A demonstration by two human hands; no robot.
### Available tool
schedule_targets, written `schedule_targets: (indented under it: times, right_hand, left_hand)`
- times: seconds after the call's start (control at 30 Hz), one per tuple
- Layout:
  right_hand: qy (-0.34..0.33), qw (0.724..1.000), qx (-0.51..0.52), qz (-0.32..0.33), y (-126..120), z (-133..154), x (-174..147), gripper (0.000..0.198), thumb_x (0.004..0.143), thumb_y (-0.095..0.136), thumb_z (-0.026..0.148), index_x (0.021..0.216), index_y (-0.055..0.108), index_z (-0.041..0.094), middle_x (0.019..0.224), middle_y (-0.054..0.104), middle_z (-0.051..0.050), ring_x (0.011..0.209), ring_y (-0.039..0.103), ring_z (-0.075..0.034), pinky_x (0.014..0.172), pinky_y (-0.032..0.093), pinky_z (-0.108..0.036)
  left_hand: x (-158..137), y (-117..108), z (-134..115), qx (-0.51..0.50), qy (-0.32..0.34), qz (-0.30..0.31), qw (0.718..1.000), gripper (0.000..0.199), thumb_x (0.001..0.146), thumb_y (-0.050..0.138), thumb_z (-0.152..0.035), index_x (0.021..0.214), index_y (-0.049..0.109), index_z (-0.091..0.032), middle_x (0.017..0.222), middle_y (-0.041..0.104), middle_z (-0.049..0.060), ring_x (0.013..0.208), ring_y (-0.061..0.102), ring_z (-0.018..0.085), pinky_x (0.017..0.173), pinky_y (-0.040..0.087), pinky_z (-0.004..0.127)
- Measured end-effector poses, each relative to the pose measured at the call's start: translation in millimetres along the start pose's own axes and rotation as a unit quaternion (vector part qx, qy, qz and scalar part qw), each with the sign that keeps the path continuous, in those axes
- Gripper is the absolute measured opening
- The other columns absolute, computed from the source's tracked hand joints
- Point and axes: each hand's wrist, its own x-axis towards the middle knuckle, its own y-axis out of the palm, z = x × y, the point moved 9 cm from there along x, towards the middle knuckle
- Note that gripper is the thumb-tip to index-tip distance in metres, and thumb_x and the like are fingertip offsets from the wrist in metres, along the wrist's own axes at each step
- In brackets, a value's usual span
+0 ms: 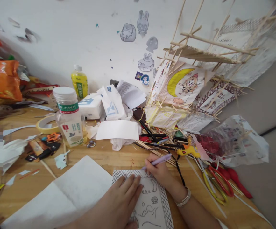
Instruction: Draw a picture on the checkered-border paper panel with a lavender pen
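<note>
A sheet of paper with line drawings and a crosshatched border (pixel 149 211) lies on the wooden table in front of me. My left hand (pixel 122 198) rests flat on its left part, fingers stretched out, covering some of the drawing. Between the fingers of my right hand (pixel 158 170) is a light purple pen (pixel 157 160), its tip at the sheet's top edge. Drawn on the sheet are a crescent moon, some writing and wavy lines. Left of it lies a large creased white sheet (pixel 80 184), partly under my left forearm.
A plastic bottle (pixel 69 121), tape roll (pixel 47 124) and tissue packs (pixel 111 103) stand toward the back. At right are a stick frame with drawn panels (pixel 185 82), a yellow glue gun (pixel 189 151), scissors (pixel 220 183) and a plastic bag (pixel 243 143). Paper scraps litter the left.
</note>
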Motion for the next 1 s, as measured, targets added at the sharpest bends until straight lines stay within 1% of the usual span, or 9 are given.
schedule_targets:
  times: [0.13, 0.27, 0.33, 0.43, 0.53, 0.7, 0.8, 0.9, 1.0]
  right_hand:
    - [0.01, 1.0, 0.005, 0.003, 0.3, -3.7, -0.3, 0.028, 0.084, 0.049, 0.026, 0.057, 0.045, 0.022, 0.054, 0.044, 0.005, 0.052, 0.043, -0.013, 0.051, 0.035, -0.024]
    - [0.008, 1.0, 0.005, 0.0, -0.6, -3.2, -0.5, 0.029, 0.085, 0.05, 0.028, 0.057, 0.045, 0.021, 0.054, 0.044, 0.005, 0.053, 0.043, -0.013, 0.051, 0.035, -0.024]
    - [0.007, 1.0, 0.009, 0.006, 0.3, -1.6, -0.5, 0.03, 0.086, 0.05, 0.027, 0.057, 0.045, 0.021, 0.054, 0.045, 0.004, 0.053, 0.044, -0.013, 0.052, 0.036, -0.024]
    - [0.015, 1.0, 0.016, 0.009, 0.8, -1.1, -0.5, 0.028, 0.085, 0.05, 0.027, 0.058, 0.044, 0.021, 0.054, 0.043, 0.005, 0.052, 0.042, -0.012, 0.05, 0.034, -0.023]
    - [0.021, 1.0, 0.014, 0.003, -0.3, -1.5, -0.2, 0.027, 0.084, 0.049, 0.028, 0.059, 0.043, 0.022, 0.054, 0.041, 0.006, 0.051, 0.041, -0.012, 0.049, 0.033, -0.023]
    - [0.016, 1.0, 0.007, 0.007, 0.6, -0.9, -0.2, 0.028, 0.085, 0.048, 0.028, 0.057, 0.042, 0.022, 0.055, 0.042, 0.005, 0.053, 0.042, -0.012, 0.051, 0.034, -0.023]
    - [0.024, 1.0, 0.009, 0.002, -0.7, -1.8, -0.9, 0.028, 0.084, 0.049, 0.026, 0.058, 0.039, 0.022, 0.055, 0.039, 0.006, 0.051, 0.039, -0.012, 0.049, 0.031, -0.023]
    - [0.027, 0.999, 0.017, 0.001, -0.9, -1.8, -1.1, 0.026, 0.084, 0.047, 0.026, 0.059, 0.04, 0.022, 0.053, 0.039, 0.006, 0.05, 0.038, -0.012, 0.048, 0.032, -0.023]
    - [0.029, 0.999, 0.014, 0.004, -0.5, -2.0, -0.7, 0.026, 0.083, 0.047, 0.027, 0.059, 0.04, 0.022, 0.053, 0.04, 0.006, 0.05, 0.039, -0.012, 0.048, 0.032, -0.023]
  left_hand:
    - [1.8, 0.1, 0.5, -0.007, -0.005, 0.005, 1.0, 0.064, 0.086, 0.062, -0.033, 0.141, 0.041, -0.009, 0.147, 0.032, 0.022, 0.135, 0.032, 0.037, 0.108, 0.03, 0.052]
    - [2.3, 2.2, 0.4, -0.014, -0.002, 0.014, 1.0, 0.064, 0.086, 0.062, -0.033, 0.141, 0.042, -0.008, 0.146, 0.032, 0.023, 0.135, 0.032, 0.037, 0.108, 0.03, 0.053]
    - [1.6, 1.3, 0.3, -0.016, 0.0, 0.005, 1.0, 0.064, 0.086, 0.061, -0.032, 0.141, 0.042, -0.008, 0.147, 0.032, 0.023, 0.135, 0.033, 0.037, 0.108, 0.03, 0.053]
    - [0.7, -1.4, 0.7, -0.014, -0.001, -0.011, 1.0, 0.063, 0.086, 0.062, -0.033, 0.141, 0.042, -0.009, 0.147, 0.034, 0.022, 0.134, 0.034, 0.037, 0.108, 0.03, 0.052]
    - [0.9, -0.7, 1.3, -0.011, -0.002, -0.002, 1.0, 0.063, 0.086, 0.061, -0.034, 0.141, 0.043, -0.008, 0.146, 0.035, 0.022, 0.134, 0.035, 0.037, 0.107, 0.031, 0.051]
    - [1.3, -3.2, 0.7, -0.005, -0.003, -0.009, 1.0, 0.064, 0.084, 0.063, -0.032, 0.141, 0.043, -0.009, 0.147, 0.034, 0.021, 0.135, 0.034, 0.036, 0.108, 0.03, 0.05]
    - [1.7, -2.0, 0.1, 0.0, -0.01, 0.012, 1.0, 0.064, 0.084, 0.062, -0.032, 0.141, 0.043, -0.008, 0.146, 0.034, 0.022, 0.135, 0.033, 0.036, 0.108, 0.03, 0.051]
    - [1.7, -0.8, -0.6, -0.004, -0.01, 0.033, 0.999, 0.063, 0.086, 0.061, -0.032, 0.141, 0.042, -0.008, 0.147, 0.033, 0.022, 0.135, 0.034, 0.036, 0.107, 0.031, 0.051]
    - [1.1, -3.5, -0.4, -0.005, -0.009, 0.014, 1.0, 0.063, 0.086, 0.06, -0.032, 0.141, 0.042, -0.008, 0.147, 0.034, 0.022, 0.134, 0.034, 0.036, 0.108, 0.031, 0.05]
